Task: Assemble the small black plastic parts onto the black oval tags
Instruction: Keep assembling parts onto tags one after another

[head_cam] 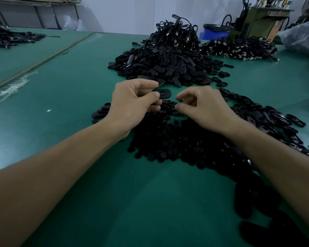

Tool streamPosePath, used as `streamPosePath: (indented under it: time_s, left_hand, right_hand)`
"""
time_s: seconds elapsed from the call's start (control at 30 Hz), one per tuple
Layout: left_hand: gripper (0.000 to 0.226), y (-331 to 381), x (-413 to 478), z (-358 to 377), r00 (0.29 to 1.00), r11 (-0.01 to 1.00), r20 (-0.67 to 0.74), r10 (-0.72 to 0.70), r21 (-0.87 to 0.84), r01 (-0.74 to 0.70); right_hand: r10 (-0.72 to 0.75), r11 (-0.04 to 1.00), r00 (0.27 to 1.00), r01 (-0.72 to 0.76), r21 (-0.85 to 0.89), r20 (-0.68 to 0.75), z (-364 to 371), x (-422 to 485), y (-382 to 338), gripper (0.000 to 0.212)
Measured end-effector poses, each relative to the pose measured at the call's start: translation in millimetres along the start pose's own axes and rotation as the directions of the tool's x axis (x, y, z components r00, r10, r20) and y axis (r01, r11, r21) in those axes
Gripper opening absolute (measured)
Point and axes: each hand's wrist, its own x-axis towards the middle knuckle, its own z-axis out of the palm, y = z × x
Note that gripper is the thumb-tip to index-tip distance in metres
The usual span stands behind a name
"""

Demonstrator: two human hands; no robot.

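Observation:
My left hand point(132, 104) pinches a black oval tag point(164, 93) between thumb and fingers, held flat above the table. My right hand point(202, 107) hovers just right of it with fingers curled and thumb and forefinger tips close together; whether they hold a small part I cannot tell. Under both hands lies a pile of small round black plastic parts point(177, 145). A big heap of oval tags point(164, 65) sits right behind the hands.
The table is covered by a green mat point(70, 104). More tags point(268, 118) trail off to the right. Corded pieces are heaped at the back point(177, 34) and back right point(239, 49). Another dark pile point(9, 38) lies far left. A machine point(257, 22) stands at the back right.

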Motion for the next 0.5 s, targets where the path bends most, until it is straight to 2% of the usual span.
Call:
streamPosePath:
  time_s: [0.03,0.1,0.23,0.4,0.5]
  left_hand:
    - [0.016,-0.3,0.1,0.2,1.000,1.000,-0.008,-0.006,0.001,0.006]
    - [0.015,-0.7,-0.2,0.7,1.000,1.000,-0.004,-0.010,0.005,0.010]
    - [0.013,-1.6,-2.1,3.1,1.000,1.000,0.012,-0.010,0.001,0.010]
    - [0.013,-2.2,-3.3,3.6,1.000,1.000,-0.006,-0.006,-0.008,0.006]
    - [0.011,-2.2,-4.8,5.3,1.000,0.998,-0.026,-0.004,-0.058,0.002]
  right_hand:
    - [-0.017,0.995,0.999,0.021,-0.099,0.041,0.5,-0.2,0.6,0.022]
    - [-0.035,0.982,0.993,0.055,-0.182,0.112,2.3,-0.5,0.6,0.023]
    - [-0.054,0.981,0.994,0.070,-0.183,0.090,3.1,-1.4,-2.3,0.011]
    - [-0.051,0.982,0.995,0.066,-0.177,0.090,3.0,-1.4,-5.0,0.011]
    - [-0.042,0.993,0.999,0.045,-0.110,0.034,2.1,-1.6,-6.0,0.012]
